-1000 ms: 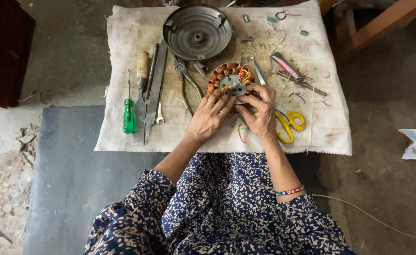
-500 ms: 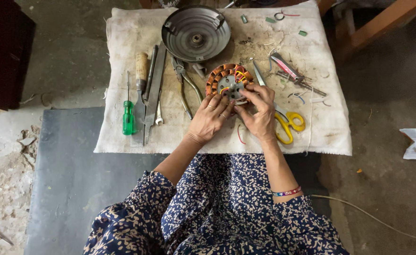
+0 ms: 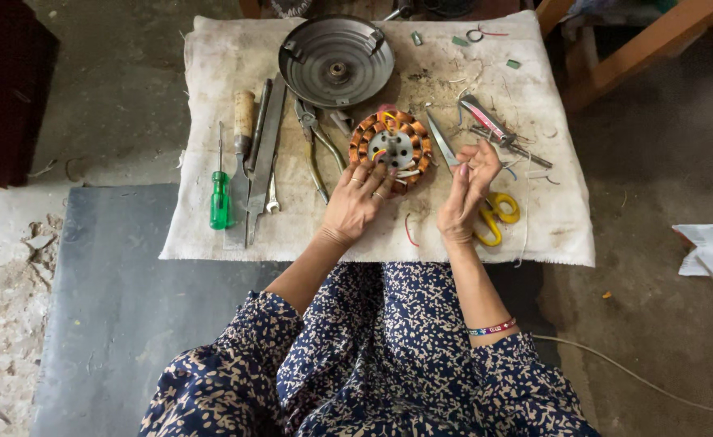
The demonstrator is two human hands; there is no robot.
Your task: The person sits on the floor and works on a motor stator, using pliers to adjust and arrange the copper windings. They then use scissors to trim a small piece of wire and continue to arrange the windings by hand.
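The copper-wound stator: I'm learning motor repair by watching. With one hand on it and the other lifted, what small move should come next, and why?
Probably bring the right hand back down to the stator. The left hand rests its fingertips on the near edge of the windings, steadying it on the cloth, while the right hand hovers just beside it with fingers pinched, possibly on a fine wire too thin to make out. Loose coloured leads lie across the coils.

A grey metal cover [image 3: 336, 61] sits at the far edge of the white cloth [image 3: 227, 65]. Below it to the left lie pliers [image 3: 316, 150], a file [image 3: 263, 158], a wooden-handled chisel [image 3: 241, 142], a small spanner [image 3: 272, 190] and a green screwdriver [image 3: 220, 194]. Below it to the right lie yellow-handled scissors [image 3: 498, 214] and a red-striped tool [image 3: 486, 121].
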